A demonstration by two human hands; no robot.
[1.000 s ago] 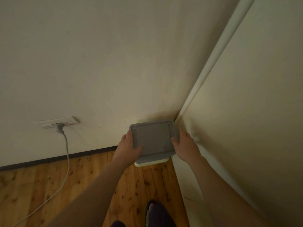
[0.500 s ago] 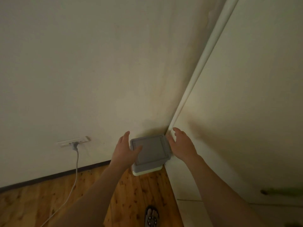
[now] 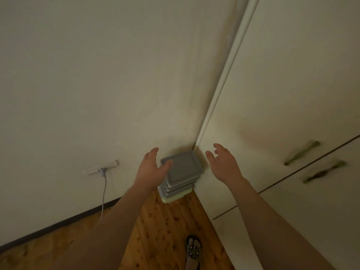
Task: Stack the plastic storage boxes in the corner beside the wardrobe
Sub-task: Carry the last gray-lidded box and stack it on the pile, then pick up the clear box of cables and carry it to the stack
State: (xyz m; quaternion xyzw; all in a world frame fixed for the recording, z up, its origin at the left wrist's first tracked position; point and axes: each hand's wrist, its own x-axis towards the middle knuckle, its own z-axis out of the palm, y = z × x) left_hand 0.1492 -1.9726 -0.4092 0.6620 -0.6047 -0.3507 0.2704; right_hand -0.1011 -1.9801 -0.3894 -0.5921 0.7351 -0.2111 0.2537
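A stack of plastic storage boxes (image 3: 180, 175) with grey lids stands on the wooden floor, tight in the corner between the wall and the white wardrobe (image 3: 282, 121). The top grey lid faces up. My left hand (image 3: 153, 168) hovers open at the stack's left side, its thumb over the lid's left edge. My right hand (image 3: 224, 164) is open to the right of the stack, clear of it, in front of the wardrobe door. Neither hand holds anything.
A wall socket (image 3: 101, 168) with a plugged-in grey cable (image 3: 104, 193) sits left of the stack, above the dark skirting. The wardrobe carries two bronze handles (image 3: 302, 152). My sandalled foot (image 3: 192, 250) stands on the wooden floor (image 3: 165, 230) below the stack.
Both hands let go of the top box and drew apart and back from it. The box now rests on the stack in the corner. The view has pulled back.
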